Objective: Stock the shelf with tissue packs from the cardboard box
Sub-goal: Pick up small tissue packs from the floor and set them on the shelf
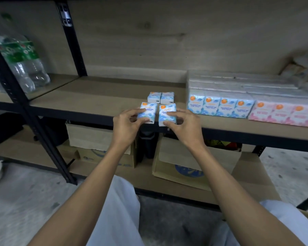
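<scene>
Placing is the step in hand: two blue tissue packs are being set down at the near edge of the shelf (96, 96), just in front of two more packs (160, 97) already lying there. The left hand (126, 125) pinches the left pack (148, 110) between thumb and fingers; the right hand (183, 125) pinches the right pack (167, 113) likewise. Next, I judge, they need nudging together, then releasing. Stocked rows (220, 107) sit to the right.
</scene>
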Motion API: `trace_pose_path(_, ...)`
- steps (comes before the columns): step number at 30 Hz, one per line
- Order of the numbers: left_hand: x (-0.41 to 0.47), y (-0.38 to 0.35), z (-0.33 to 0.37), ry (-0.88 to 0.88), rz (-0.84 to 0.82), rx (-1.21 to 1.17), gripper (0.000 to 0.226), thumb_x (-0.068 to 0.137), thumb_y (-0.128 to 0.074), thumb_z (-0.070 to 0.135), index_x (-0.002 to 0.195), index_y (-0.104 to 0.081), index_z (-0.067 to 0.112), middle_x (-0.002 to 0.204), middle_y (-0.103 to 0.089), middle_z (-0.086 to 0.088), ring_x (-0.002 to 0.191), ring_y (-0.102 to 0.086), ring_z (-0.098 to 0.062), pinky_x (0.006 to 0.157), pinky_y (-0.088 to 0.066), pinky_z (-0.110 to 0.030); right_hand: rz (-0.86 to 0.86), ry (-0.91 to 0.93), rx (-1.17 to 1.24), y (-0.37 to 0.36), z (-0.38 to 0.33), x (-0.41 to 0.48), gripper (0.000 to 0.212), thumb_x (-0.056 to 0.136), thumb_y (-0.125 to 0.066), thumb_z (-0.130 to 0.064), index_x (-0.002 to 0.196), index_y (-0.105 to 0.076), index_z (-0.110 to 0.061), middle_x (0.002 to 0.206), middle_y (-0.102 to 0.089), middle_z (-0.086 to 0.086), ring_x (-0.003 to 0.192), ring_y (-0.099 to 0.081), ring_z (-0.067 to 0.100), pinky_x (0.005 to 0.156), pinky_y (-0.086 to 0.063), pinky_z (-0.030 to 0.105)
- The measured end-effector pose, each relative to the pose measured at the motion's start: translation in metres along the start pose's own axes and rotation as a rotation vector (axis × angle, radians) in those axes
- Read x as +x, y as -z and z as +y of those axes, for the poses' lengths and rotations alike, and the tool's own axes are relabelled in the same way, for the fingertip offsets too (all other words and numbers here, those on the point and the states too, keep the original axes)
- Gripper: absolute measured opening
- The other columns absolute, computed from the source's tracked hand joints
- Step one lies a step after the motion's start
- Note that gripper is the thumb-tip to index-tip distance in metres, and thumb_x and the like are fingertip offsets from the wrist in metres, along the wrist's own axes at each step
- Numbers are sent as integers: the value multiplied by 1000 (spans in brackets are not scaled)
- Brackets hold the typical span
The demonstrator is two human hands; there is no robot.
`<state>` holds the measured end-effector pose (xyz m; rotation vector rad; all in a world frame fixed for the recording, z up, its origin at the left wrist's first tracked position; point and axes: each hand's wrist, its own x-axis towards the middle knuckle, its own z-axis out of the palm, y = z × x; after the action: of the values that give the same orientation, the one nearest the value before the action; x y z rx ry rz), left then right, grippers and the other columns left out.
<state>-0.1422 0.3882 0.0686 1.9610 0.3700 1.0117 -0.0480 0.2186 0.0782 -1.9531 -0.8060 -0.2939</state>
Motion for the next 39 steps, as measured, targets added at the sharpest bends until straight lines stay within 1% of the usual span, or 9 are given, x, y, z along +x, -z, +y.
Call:
trace_pose_path(4,23,-11,3,0,-49,95,37,74,-80,25,109,-72,14,112,-67,4,91,-62,-3,82,-48,-12,1,2,-36,-6,0,23,37,73,-79,-29,108,-71,-17,119,-64,3,104,-59,10,92,-49,24)
trace_pose_path(7,38,-18,0,-1,-78,160,37,75,-79,29,109,-72,16,111,-69,2,91,-61,-4,77,-44,-9,14,-35,-39,-8,0,38,35,72,-80,-28,103,-73,-15,101,-69,-1,80,-56,7,77,-46,19)
trace_pose_path(9,46,-20,-3,3,-97,191,37,75,-79,30,108,-72,18,110,-70,1,91,-61,-5,78,-45,-11,4,-63,-35,-10,2,46,34,71,-81,-25,103,-73,-14,97,-70,0,73,-52,7,74,-42,17)
trace_pose_path(11,54,-23,-5,5,-117,219,37,75,-79,31,109,-72,18,111,-70,1,93,-61,-6,82,-47,-15,-6,-84,-37,-12,7,54,34,71,-81,-24,103,-73,-13,103,-69,2,76,-53,8,77,-45,19)
trace_pose_path(13,60,-24,-8,23,-136,232,38,74,-79,30,109,-71,18,113,-69,1,94,-61,-7,87,-47,-19,-16,-107,-46,-16,11,59,35,71,-81,-23,104,-73,-13,112,-67,3,87,-58,11,85,-47,22)
trace_pose_path(17,69,-28,-13,69,-158,258,38,74,-80,29,109,-71,16,112,-70,0,92,-59,-7,86,-44,-18,-50,-117,-92,-23,18,65,36,72,-80,-24,106,-72,-14,118,-64,4,102,-59,17,94,-46,27)
trace_pose_path(24,79,-33,-22,86,-196,280,37,73,-81,30,107,-72,17,112,-70,0,93,-62,-9,86,-46,-18,-75,-125,-160,-31,25,75,38,72,-80,-31,106,-71,-17,114,-66,5,99,-61,18,92,-50,34)
trace_pose_path(28,83,-35,-22,88,-198,288,37,73,-81,30,107,-72,17,113,-70,0,90,-60,-7,83,-43,-15,-92,-127,-176,-32,25,81,40,72,-80,-31,107,-70,-17,115,-66,6,98,-62,18,91,-52,33)
trace_pose_path(39,89,-36,-27,106,-191,310,38,70,-82,32,105,-73,21,109,-71,-1,87,-63,-10,80,-46,-18,-115,-145,-177,-32,23,87,41,72,-80,-30,110,-70,-16,117,-66,6,99,-62,18,93,-50,32)
